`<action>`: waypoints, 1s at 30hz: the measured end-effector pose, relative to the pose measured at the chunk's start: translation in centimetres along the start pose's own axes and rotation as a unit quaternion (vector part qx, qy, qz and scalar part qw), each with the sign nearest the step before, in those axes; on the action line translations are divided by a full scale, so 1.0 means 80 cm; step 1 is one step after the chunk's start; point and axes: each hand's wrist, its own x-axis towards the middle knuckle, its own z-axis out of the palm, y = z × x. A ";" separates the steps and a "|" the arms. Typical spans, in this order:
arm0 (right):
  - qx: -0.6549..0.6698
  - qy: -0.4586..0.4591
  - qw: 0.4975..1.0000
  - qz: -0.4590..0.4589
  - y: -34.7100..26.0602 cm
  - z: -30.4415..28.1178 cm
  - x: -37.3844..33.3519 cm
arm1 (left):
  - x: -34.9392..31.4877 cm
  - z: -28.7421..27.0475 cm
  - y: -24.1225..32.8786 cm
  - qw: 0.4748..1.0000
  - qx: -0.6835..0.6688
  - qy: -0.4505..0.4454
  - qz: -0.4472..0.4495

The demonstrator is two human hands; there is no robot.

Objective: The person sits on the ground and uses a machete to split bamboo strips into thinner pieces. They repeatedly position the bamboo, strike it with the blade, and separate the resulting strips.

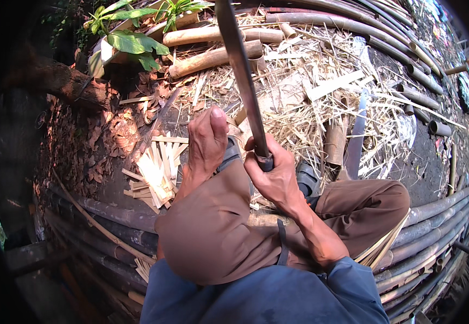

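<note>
My right hand (274, 171) grips a machete (243, 75) just at its collar, in front of my body. The long, dark blade points up and away from me. My left hand (207, 139) is beside my raised left knee, its fingers curled and its thumb sticking up. Whatever it may hold is hidden behind the fingers. To the left of that hand lies a loose pile of pale split bamboo strips (159, 167). My sandaled feet rest on the ground beyond my brown trouser legs.
Bamboo shavings (304, 119) litter the ground ahead. A broad saw-like blade (357, 135) lies beside a bamboo tube (334, 143) at the right. Cut bamboo sections (215, 60) lie at the far side. Long dark bamboo poles (434, 224) are stacked near me; a leafy plant (129, 40) stands far left.
</note>
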 end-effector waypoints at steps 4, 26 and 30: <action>-0.114 -0.069 0.981 0.143 0.133 0.010 0.007 | 0.001 0.010 -0.003 0.999 0.006 -0.002 0.042; -0.029 -0.007 0.998 0.061 0.032 0.005 -0.001 | -0.006 -0.001 0.002 0.999 0.030 -0.019 0.026; -0.058 0.045 0.996 -0.042 0.070 0.015 -0.005 | -0.007 0.000 0.015 0.999 -0.005 -0.034 -0.007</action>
